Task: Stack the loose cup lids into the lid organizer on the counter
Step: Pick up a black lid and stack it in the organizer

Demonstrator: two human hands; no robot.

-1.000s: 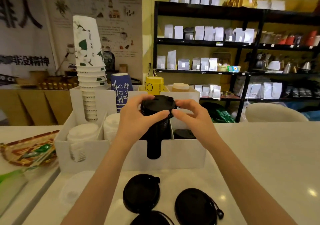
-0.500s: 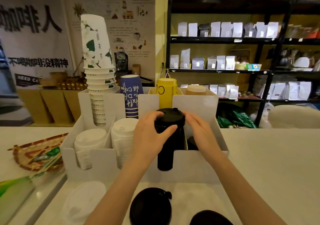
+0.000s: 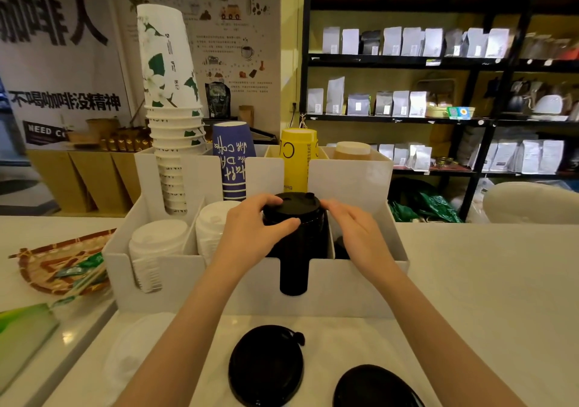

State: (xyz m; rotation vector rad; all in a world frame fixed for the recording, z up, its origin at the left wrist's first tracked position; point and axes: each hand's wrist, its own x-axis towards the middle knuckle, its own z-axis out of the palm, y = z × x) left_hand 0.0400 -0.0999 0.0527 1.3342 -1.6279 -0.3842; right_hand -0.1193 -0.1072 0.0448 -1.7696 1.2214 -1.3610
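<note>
Counter (image 3: 470,281): left hand (image 3: 250,234) grips black lid (image 3: 293,204); right hand's (image 3: 354,234) open fingers steady 3 o'clock; press level onto organizer (image 3: 344,284) stack.

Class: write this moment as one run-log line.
left hand: grips black lid stack | right hand: rests on stack | stack in white organizer | loose black plastic lids: on counter

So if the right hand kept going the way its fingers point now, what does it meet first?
The right hand points up-left at the black lid on top of the black lid stack. Its fingertips already seem to touch the lid's rim, so that comes first, though contact is hard to confirm.
</note>
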